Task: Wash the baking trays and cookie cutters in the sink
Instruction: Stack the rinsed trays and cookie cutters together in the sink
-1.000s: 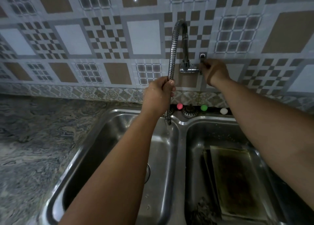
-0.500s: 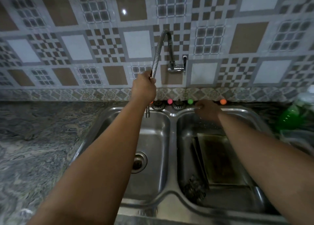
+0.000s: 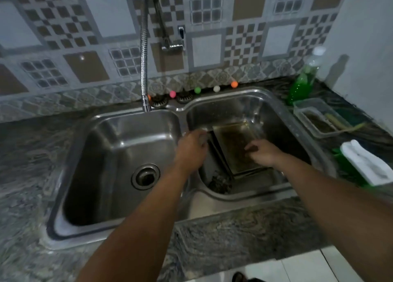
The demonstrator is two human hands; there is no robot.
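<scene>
Two baking trays (image 3: 236, 147) appear to be stacked in the right basin of the sink (image 3: 276, 111), lying flat on its floor with a dark, greasy film over the upper one; the exact count cannot be settled, since only layered edges are seen at the left and near sides. Thin sheet metal of this kind is judged to be light and stiff, yet slippery where the grease sits, and its rims may be sharp, so a hold is best taken on the raised rim at opposite sides rather than on the flat bottom. The left hand (image 3: 191, 147) is placed at the divider between the basins, just beside the trays' left edge, its fingers curled downward; whether anything is gripped cannot be told. The right hand (image 3: 262, 153) is lowered over the near right part of the upper tray, its fingers (image 3: 249, 148) loosely bent and spread, seemingly touching the surface but closed round nothing. No cookie cutters can be made out clearly.
</scene>
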